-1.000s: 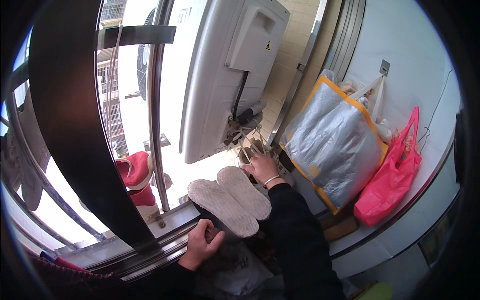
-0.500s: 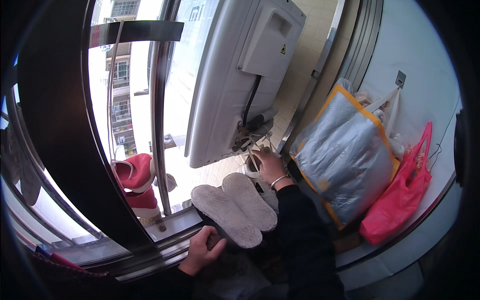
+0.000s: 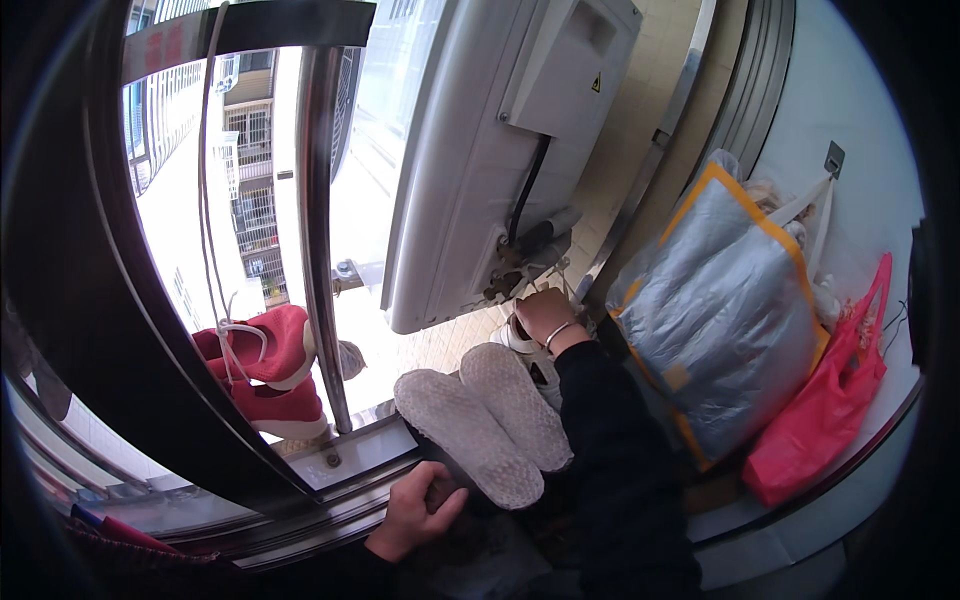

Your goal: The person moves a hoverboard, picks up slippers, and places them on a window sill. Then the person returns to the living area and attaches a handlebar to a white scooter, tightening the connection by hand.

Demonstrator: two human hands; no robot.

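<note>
My right hand (image 3: 548, 316) is closed at the top of a white shoe (image 3: 515, 337), its fingertips partly hidden. Pale laces run up from there toward the pipe fittings under the white outdoor unit (image 3: 470, 190). Two greyish-white insoles (image 3: 468, 437) lie side by side just below this hand, and part of a shoe with a dark patch (image 3: 545, 378) shows beside them. My left hand (image 3: 415, 508) is loosely curled beside the lower edge of the insoles, near the window track (image 3: 340, 505); whatever its fingers hold, if anything, is hidden.
Red shoes (image 3: 275, 385) hang by a cord at the window bars on the left. A metal post (image 3: 318, 220) stands beside them. To the right are a silver bag with orange edging (image 3: 720, 310) and a pink plastic bag (image 3: 815, 430), against a pale wall panel (image 3: 850, 90).
The view has shifted, so most things sit slightly farther right. My right hand has drawn its fingers in more tightly at the shoe. My left hand keeps its curled pose.
</note>
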